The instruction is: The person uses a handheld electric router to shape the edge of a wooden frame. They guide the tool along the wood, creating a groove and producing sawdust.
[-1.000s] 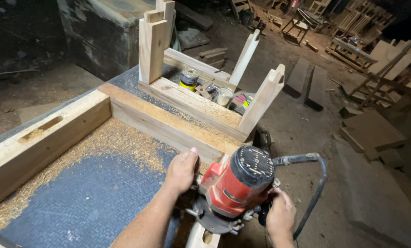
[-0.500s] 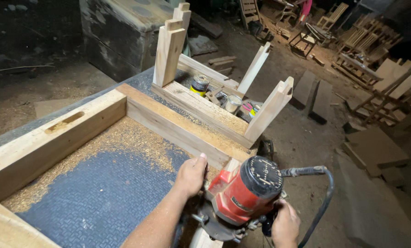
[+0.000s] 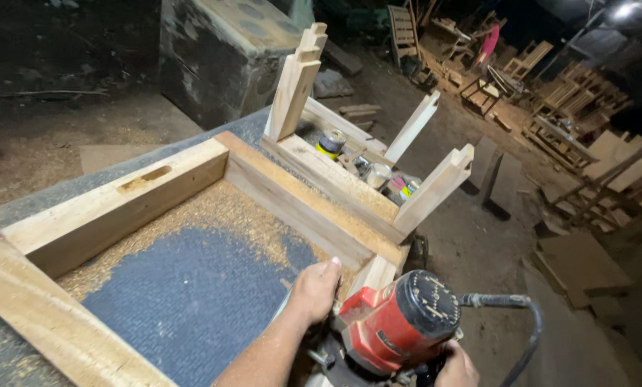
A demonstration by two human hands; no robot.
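The left hand [image 3: 315, 290] is lying curled over the near right corner of the wooden frame [image 3: 192, 179], fingers together and pressing down on the wood, just beside the red power tool [image 3: 396, 322]. The right hand [image 3: 455, 367] is sitting at the lower edge of the picture, wrapped around the far side of the tool's base; only its knuckles are showing, so how tightly the fingers are closing cannot be told. The tool, a red body with a round black cap, is resting on the frame's right rail near the table's near right corner, tilted slightly away from the left hand. A black cord [image 3: 521, 330] is looping out from its right side and dropping toward the floor.

The frame is lying flat on the table [image 3: 192, 308], whose dark blue-grey surface is showing inside it. Sawdust [image 3: 213, 215] is spreading across that surface, thickest along the frame's far rails. A slot is showing in the top of the left rail. Beyond the frame, at the table's far right edge, an upturned wooden piece with upright legs [image 3: 296, 82] is standing, and several small cans [image 3: 331, 142] are sitting between its rails. Stacked wooden chairs [image 3: 550, 93] are filling the dim background on the right.
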